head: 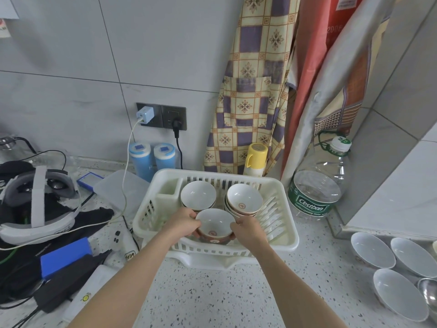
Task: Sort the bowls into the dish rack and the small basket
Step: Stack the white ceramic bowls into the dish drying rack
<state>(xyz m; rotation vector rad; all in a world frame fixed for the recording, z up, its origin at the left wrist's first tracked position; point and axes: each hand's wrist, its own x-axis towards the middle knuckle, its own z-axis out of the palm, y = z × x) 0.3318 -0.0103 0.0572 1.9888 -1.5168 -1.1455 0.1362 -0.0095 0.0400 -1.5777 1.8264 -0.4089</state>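
A white plastic dish rack stands on the speckled counter. Inside it, at the front, is a brown-sided bowl with a white inside. My left hand grips its left rim and my right hand grips its right rim. It sits on another brown bowl below it. Behind it in the rack are a single white-inside bowl and a stack of bowls. Three white bowls lie on the counter at the right. No small basket is in view.
A large Cestbon water bottle stands right of the rack, a yellow flask and two blue canisters behind it. Left are a headset, cables, a blue box and a plastic lid. A metal bowl sits at the right edge.
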